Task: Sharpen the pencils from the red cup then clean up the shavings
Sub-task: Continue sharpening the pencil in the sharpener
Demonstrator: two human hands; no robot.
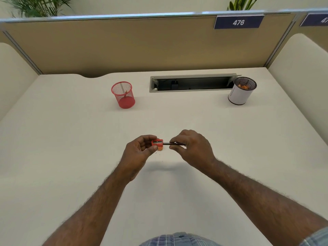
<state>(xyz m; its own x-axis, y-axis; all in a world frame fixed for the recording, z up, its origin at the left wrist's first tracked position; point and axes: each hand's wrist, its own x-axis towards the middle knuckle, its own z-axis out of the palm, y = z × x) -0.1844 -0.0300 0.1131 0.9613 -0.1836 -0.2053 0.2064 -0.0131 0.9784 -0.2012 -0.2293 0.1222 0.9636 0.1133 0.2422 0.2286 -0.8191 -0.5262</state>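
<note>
My left hand (140, 150) pinches a small red sharpener (157, 142) above the middle of the desk. A dark pencil (174, 144) lies level with its tip inside the sharpener, and my right hand (193, 148) grips its shaft between thumb and fingers. An orange curl of shavings (160, 148) hangs just under the sharpener, and a few dark specks lie on the desk below. The red mesh cup (123, 94) stands at the back left with one pencil (125, 92) showing inside it.
A white cup with a black mesh rim (241, 90) stands at the back right and holds orange shavings. An open cable tray (191, 83) is sunk into the desk (71, 139) between the two cups. A tan partition (124, 45) closes the back.
</note>
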